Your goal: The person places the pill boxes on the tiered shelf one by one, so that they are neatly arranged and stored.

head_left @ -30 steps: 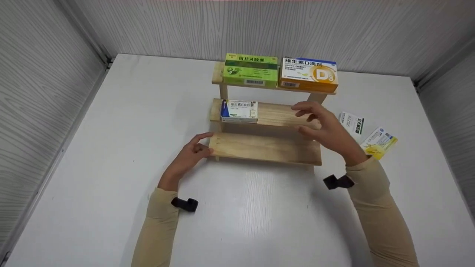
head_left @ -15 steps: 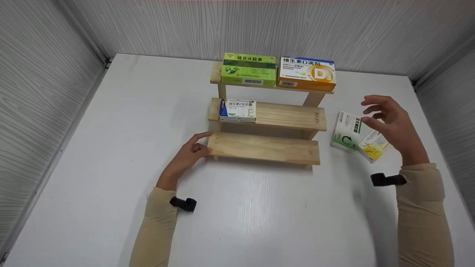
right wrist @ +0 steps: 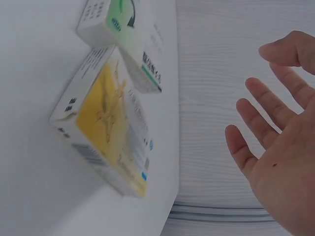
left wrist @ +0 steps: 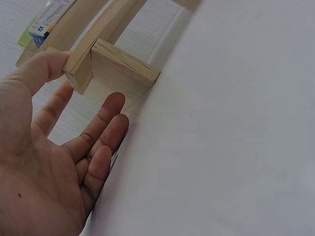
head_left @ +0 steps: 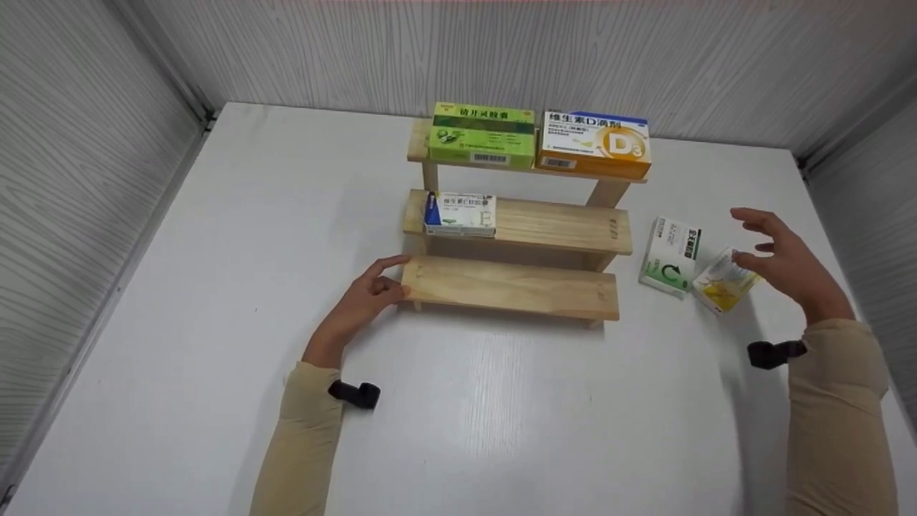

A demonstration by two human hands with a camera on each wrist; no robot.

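Note:
My left hand [head_left: 360, 299] pinches the left end of the lowest board of a three-tier wooden shelf rack [head_left: 509, 287] between thumb and forefinger. In the left wrist view its other fingers [left wrist: 101, 118] extend below the board, apart from it. My right hand [head_left: 788, 265] hovers at the right with fingers parted, holding nothing. Nearest to it lies a yellow and white medicine box [head_left: 725, 283], its upper right corner hidden by the thumb. A green and white medicine box [head_left: 671, 254] lies beside it, toward the rack.
On the top tier sit a green medicine box [head_left: 481, 136] and an orange and white vitamin D box [head_left: 594, 143]. A small white and blue vitamin E box [head_left: 460, 213] is at the left of the middle tier. Grey wood-grain walls [head_left: 501, 50] border the white table [head_left: 487, 416].
My right hand has moved from the middle tier's right end out to the right, over by the yellow and white box. The left hand stays on the lowest board.

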